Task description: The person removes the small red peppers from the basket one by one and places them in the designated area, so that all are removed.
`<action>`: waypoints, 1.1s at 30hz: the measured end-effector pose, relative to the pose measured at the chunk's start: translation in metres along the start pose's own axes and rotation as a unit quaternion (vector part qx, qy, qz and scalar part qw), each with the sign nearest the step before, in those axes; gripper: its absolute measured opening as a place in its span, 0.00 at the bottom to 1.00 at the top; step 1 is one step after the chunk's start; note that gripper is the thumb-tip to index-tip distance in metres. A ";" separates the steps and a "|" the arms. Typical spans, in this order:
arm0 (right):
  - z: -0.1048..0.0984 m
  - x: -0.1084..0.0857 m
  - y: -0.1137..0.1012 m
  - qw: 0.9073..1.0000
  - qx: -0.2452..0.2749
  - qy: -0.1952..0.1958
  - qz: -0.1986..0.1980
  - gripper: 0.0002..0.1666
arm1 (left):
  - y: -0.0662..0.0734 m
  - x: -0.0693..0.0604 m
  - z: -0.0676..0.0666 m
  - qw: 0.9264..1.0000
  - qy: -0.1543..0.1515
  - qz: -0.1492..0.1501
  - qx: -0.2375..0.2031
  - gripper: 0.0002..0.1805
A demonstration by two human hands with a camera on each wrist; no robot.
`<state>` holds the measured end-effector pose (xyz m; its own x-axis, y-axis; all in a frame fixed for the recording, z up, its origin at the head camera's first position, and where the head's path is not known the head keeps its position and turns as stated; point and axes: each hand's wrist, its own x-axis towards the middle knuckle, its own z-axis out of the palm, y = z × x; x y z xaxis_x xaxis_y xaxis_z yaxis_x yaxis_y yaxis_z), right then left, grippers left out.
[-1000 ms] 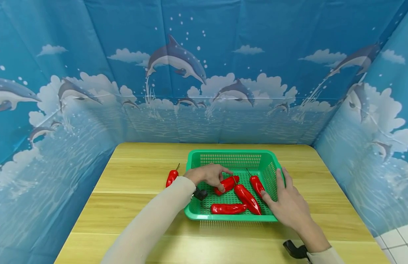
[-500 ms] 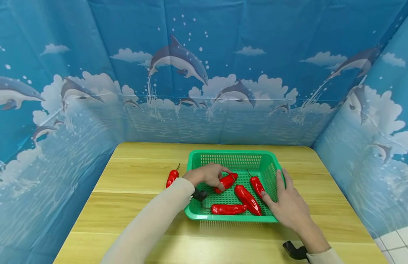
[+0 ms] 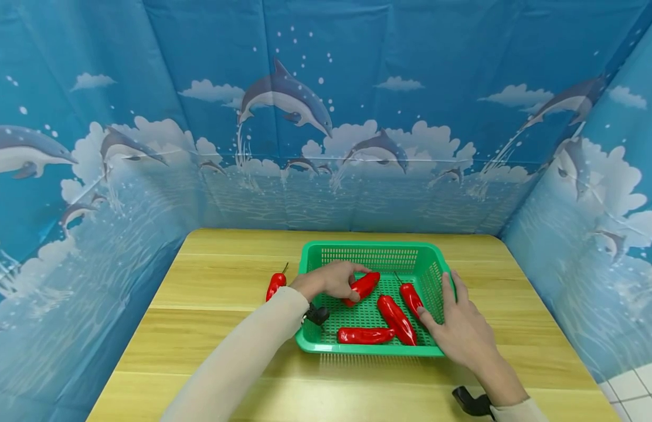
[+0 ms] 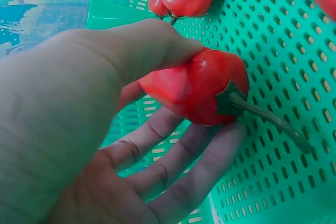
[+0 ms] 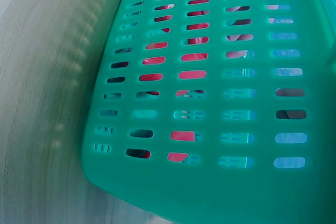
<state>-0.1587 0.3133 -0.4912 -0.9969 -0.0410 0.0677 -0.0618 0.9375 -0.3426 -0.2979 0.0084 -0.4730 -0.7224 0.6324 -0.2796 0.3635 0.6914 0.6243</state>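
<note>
My left hand (image 3: 332, 280) reaches into a green plastic basket (image 3: 373, 350) and holds a red pepper (image 3: 367, 285). In the left wrist view the thumb lies on one side of this pepper (image 4: 194, 85) and the fingers on the other, its green stem pointing away from the hand. Three more red peppers lie in the basket: one along the front (image 3: 365, 335), one slanted in the middle (image 3: 396, 319), one by the right wall (image 3: 410, 298). My right hand (image 3: 465, 328) grips the basket's right rim, thumb inside and fingers outside.
Another red pepper (image 3: 275, 285) lies on the wooden table (image 3: 215, 281) left of the basket, partly behind my left sleeve (image 3: 252, 346). A dolphin-print curtain (image 3: 326, 193) surrounds the table at the back and sides. The right wrist view shows mostly the basket's slotted wall (image 5: 184, 93).
The pepper in my left hand has shifted slightly up and away from the middle pepper, and turned a little. My right hand stays at the rim.
</note>
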 end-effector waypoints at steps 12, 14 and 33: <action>0.001 0.000 0.001 1.000 0.003 0.001 0.001 0.66 | 0.001 -0.004 0.000 1.000 0.025 0.007 0.002 0.44; 0.001 0.000 0.001 1.000 0.003 0.003 0.000 0.66 | 0.001 -0.005 -0.001 1.000 0.028 0.011 -0.001 0.44; 0.000 0.000 0.000 1.000 0.001 -0.002 0.002 0.67 | 0.008 -0.017 -0.010 0.997 0.053 0.053 -0.007 0.41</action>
<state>-0.1586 0.3136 -0.4910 -0.9972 -0.0389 0.0632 -0.0584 0.9367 -0.3451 -0.2889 0.0001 -0.4556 -0.7397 0.6597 -0.1332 0.4324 0.6175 0.6570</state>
